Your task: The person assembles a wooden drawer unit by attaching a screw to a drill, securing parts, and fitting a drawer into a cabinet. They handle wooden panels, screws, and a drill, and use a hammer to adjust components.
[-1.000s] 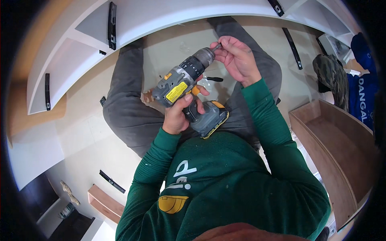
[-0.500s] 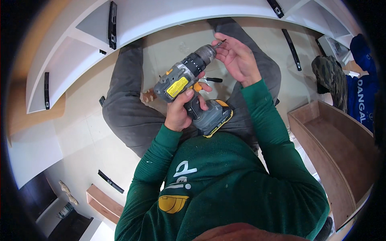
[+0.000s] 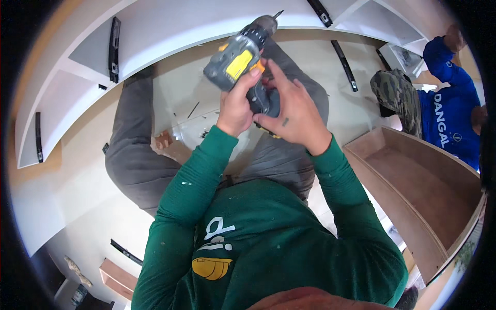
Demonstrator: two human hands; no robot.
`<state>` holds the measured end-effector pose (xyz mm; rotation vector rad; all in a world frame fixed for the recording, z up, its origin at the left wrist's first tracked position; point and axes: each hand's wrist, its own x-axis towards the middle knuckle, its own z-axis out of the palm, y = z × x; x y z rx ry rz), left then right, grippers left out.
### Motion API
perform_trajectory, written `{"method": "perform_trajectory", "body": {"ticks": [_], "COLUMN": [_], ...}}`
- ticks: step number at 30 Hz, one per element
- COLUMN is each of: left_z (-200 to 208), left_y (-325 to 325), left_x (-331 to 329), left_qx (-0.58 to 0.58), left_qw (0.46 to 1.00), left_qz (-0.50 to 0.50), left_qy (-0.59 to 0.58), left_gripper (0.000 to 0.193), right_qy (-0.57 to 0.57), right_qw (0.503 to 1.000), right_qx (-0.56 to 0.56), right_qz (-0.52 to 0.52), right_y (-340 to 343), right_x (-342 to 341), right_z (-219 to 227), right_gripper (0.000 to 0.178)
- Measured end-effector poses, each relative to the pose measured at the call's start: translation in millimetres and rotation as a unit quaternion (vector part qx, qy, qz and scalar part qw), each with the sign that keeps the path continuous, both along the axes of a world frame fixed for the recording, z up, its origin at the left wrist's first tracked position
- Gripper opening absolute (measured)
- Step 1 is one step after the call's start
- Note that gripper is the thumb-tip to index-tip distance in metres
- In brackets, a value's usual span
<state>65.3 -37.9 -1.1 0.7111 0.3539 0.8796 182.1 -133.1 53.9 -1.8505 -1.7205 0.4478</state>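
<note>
A grey and black cordless drill (image 3: 238,63) with a yellow label is held up in front of me, tilted. Its thin bit (image 3: 279,14) points up and to the right, towards the white cabinet. My left hand (image 3: 236,107) is wrapped round the drill's handle from the left. My right hand (image 3: 298,111) closes on the lower handle and battery end from the right, its thumb and fingers curled about it. The battery is mostly hidden behind that hand.
Black drawer slides (image 3: 113,49) are fixed in the white cabinet (image 3: 170,31) ahead. Another slide (image 3: 344,65) and small screws lie on the floor. At right stand a wooden drawer box (image 3: 392,191) and a person in blue (image 3: 449,113). A smaller wooden box (image 3: 118,279) lies lower left.
The drill has risen towards the cabinet. My right hand has left the area of the bit and come down onto the handle and battery end. My left hand keeps its hold.
</note>
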Motion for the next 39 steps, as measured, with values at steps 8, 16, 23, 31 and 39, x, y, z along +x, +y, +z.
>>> {"method": "perform_trajectory", "body": {"ticks": [8, 16, 23, 31, 39], "left_z": [3.9, -13.7, -29.0, -36.4, -41.5], "left_y": [42.4, 92.4, 136.6, 180.3, 193.1], "left_x": [93.9, 149.9, 140.7, 164.9, 186.2], "left_qx": [-0.076, 0.052, 0.099, 0.365, 0.387], "left_qw": [0.992, 0.989, 0.967, 0.877, 0.855], "left_qz": [-0.077, -0.129, -0.074, 0.093, 0.057], "left_qy": [-0.057, 0.045, 0.224, 0.298, 0.342], "left_gripper": [0.031, 0.049, 0.067, 0.065, 0.062], "right_qy": [-0.078, -0.241, -0.242, -0.235, -0.275], "right_qw": [0.991, 0.954, 0.956, 0.954, 0.944], "right_qx": [0.0, -0.004, -0.039, -0.088, -0.076], "right_qz": [-0.111, -0.177, -0.164, -0.162, -0.166], "right_y": [52.2, 92.7, 116.2, 131.7, 133.5], "right_x": [57.6, 104.0, 132.0, 154.2, 166.7], "right_z": [11.5, -4.3, -27.2, -43.7, -49.9], "right_gripper": [0.106, 0.097, 0.093, 0.084, 0.087]}}
